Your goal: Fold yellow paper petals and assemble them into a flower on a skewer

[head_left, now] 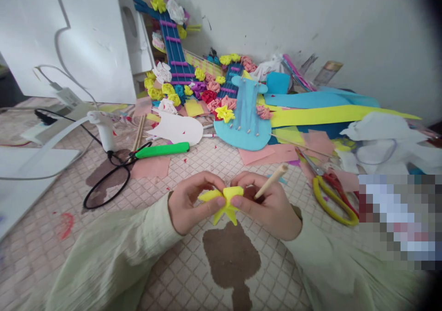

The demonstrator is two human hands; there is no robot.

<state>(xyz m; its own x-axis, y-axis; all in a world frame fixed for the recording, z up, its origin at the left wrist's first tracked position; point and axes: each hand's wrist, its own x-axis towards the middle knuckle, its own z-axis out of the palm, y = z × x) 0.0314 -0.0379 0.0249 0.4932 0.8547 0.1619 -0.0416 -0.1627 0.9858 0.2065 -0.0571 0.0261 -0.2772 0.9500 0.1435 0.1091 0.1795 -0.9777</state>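
Note:
Between my two hands is a yellow paper flower (224,209) with pointed petals, held over the near part of the table. My left hand (195,202) pinches its left side between thumb and fingers. My right hand (267,205) pinches the right side, where a petal looks folded or rolled. A thin wooden stick (272,180) is also tucked in my right hand and slants up to the right. The fingers behind the flower are partly hidden.
A blue paper guitar shape (243,133) lies ahead, with crumpled paper flowers behind it. Yellow-handled scissors (333,200) rest at right. A white glue gun (105,131), its black cord and a green cutter (162,149) lie at left. Paper strips (331,116) spread behind.

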